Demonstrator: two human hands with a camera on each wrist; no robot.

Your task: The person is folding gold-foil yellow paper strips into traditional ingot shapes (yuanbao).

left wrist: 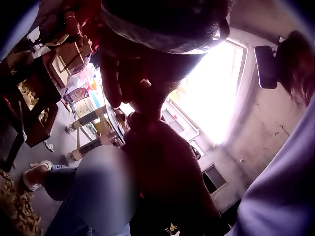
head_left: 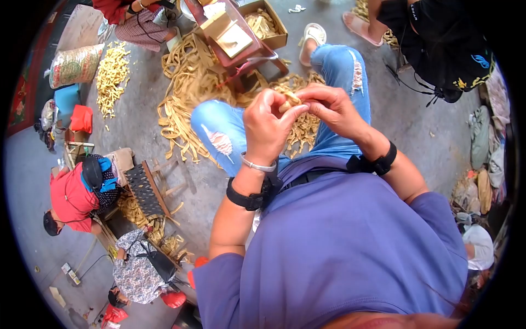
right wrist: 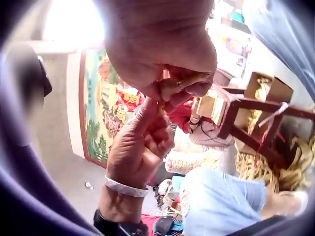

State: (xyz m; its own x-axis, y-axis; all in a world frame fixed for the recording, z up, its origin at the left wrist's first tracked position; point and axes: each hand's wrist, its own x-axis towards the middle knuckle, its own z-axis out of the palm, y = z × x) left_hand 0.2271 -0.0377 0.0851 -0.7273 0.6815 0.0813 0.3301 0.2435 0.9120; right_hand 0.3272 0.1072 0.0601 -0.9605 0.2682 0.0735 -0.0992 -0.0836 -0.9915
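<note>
Above the lap, both hands meet around a small folded, knot-like tan strip [head_left: 289, 101]. My left hand [head_left: 264, 123], with a bracelet at its wrist, pinches the strip between thumb and fingers. From the other side my right hand [head_left: 335, 112] holds it with thumb and fingertips. The left wrist view is dark, and the fingers hide most of the strip there. In the right wrist view the left hand [right wrist: 135, 152] shows below, its thumb reaching up to the right fingers. A heap of knotted tan pieces [head_left: 304, 131] lies on the floor between the knees.
Long loose tan strips [head_left: 183, 71] spread over the floor ahead, beside a dark red stool [head_left: 241, 46] and a cardboard box [head_left: 280, 39]. Small knotted pieces [head_left: 112, 77] lie by a stuffed sack [head_left: 76, 66]. Several people sit around; a woven-seat chair [head_left: 145, 189] stands at left.
</note>
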